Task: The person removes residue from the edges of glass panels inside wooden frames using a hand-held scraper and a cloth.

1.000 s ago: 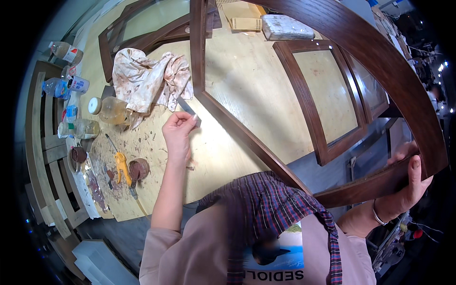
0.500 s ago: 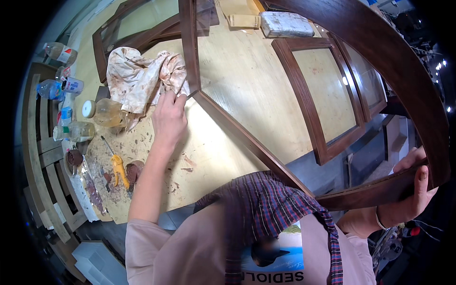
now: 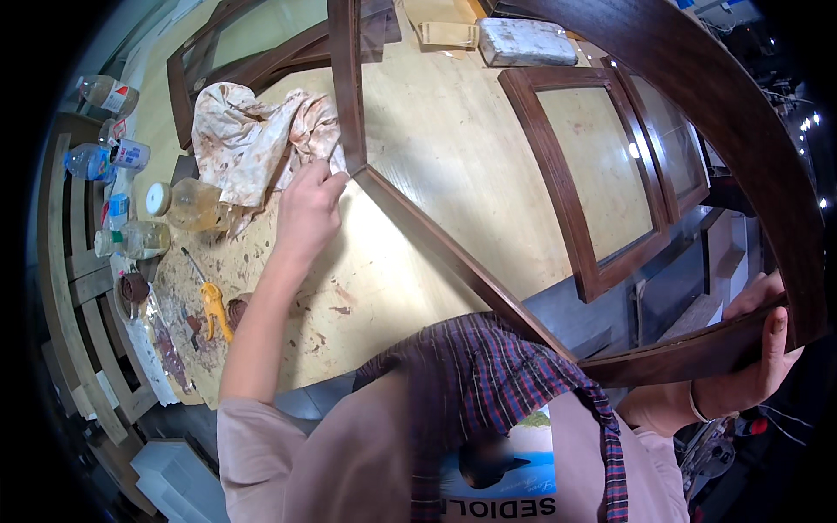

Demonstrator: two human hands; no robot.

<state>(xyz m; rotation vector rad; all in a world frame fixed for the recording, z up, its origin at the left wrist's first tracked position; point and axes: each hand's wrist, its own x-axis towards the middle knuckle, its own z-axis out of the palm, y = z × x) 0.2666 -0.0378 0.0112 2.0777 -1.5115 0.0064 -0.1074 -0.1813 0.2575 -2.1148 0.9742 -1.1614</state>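
A large dark brown wooden frame with a curved side (image 3: 741,105) is tilted up from the table toward my body. My right hand (image 3: 771,336) is closed round its lower right edge, with the thumb showing in front and other fingers behind. On the left, my left hand (image 3: 309,209) is closed beside the frame's corner. Whatever it pinches, perhaps a thin tool, is hidden by the fingers. Just beyond it lies a crumpled, brown-stained white cloth (image 3: 240,144), close to the knuckles.
Two glazed brown frames (image 3: 567,200) lie on the right. More framed panels (image 3: 187,96) rest at the far left. A jar of amber liquid (image 3: 196,205), an orange-handled tool (image 3: 214,305) and several plastic bottles (image 3: 87,161) are left. A whitish wrapped block (image 3: 527,42) sits far back.
My left hand has drawn slightly left and away from the frame's corner, and its forearm has shifted left too. My right hand keeps its hold on the frame.
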